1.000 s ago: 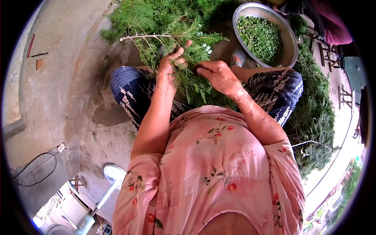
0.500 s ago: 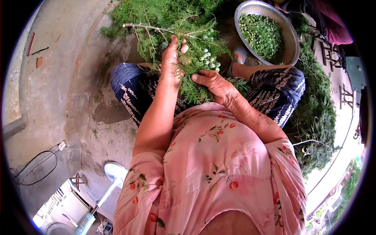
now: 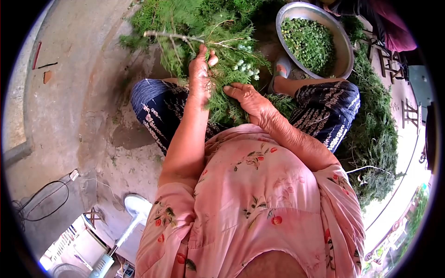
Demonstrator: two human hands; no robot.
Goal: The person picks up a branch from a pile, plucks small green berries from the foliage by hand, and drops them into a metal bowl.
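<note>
A leafy cypress branch [image 3: 178,35] with a bare woody stem lies across the space above my lap. My left hand [image 3: 200,74] is closed round it, thumb up against the stem. A cluster of pale blue-green cones [image 3: 245,68] sits among its leaves to the right. Just below those cones, my right hand [image 3: 252,101] is closed on the hanging leafy part, its thumb and forefinger in the foliage. The leaves hide some of the fingertips.
A metal basin [image 3: 346,51] at the upper right holds many small green cones [image 3: 308,44]. Cut greenery [image 3: 199,14] is heaped ahead, with more greenery [image 3: 371,139] along the right. A white fan [image 3: 136,204] and a black cable [image 3: 46,199] are at lower left.
Both hands have shifted slightly. The right hand has slid a little left and down across the leaves; the left still grips the branch.
</note>
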